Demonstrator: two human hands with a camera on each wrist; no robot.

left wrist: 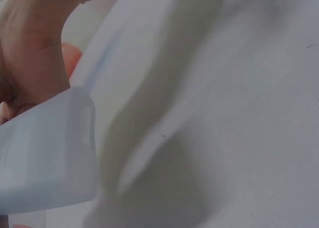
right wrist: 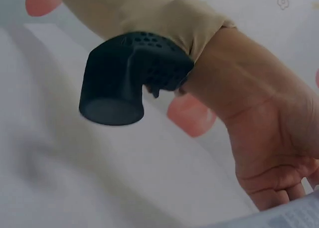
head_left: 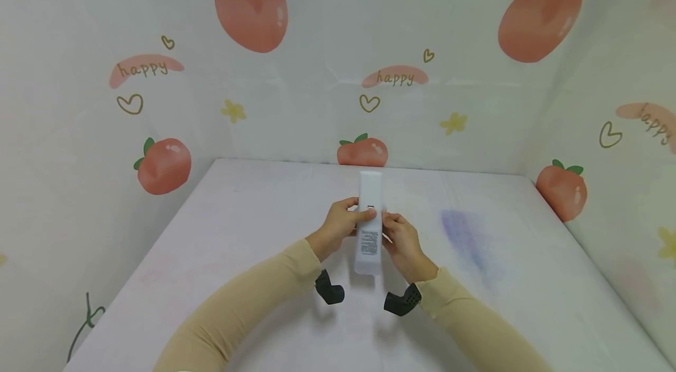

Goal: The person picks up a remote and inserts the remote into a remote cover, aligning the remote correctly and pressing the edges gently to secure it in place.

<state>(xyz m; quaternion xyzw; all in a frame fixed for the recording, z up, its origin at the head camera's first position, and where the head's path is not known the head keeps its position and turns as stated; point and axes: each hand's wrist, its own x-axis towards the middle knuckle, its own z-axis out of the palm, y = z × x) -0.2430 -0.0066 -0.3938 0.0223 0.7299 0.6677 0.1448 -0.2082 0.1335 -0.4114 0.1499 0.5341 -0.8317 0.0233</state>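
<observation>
A long white rectangular plastic case (head_left: 369,254), with small dark print on its lower half, is held upright-looking before me above the table. My left hand (head_left: 338,224) grips its left side, thumb lying across the front face and fingers partly hidden behind. On the right edge, my right hand (head_left: 404,243) holds it with curled fingers, some of them out of sight. In the left wrist view, the smooth end of the case shows in front of the right hand (left wrist: 37,48). The right wrist view shows the left hand (right wrist: 269,133) above a printed corner of the case.
A white cloth-covered table (head_left: 264,202) lies below, with a blue-purple smudge (head_left: 465,237) on its right. Behind it stands a backdrop (head_left: 317,26) printed with peaches and words. Black wrist cameras (head_left: 403,300) hang beneath both wrists.
</observation>
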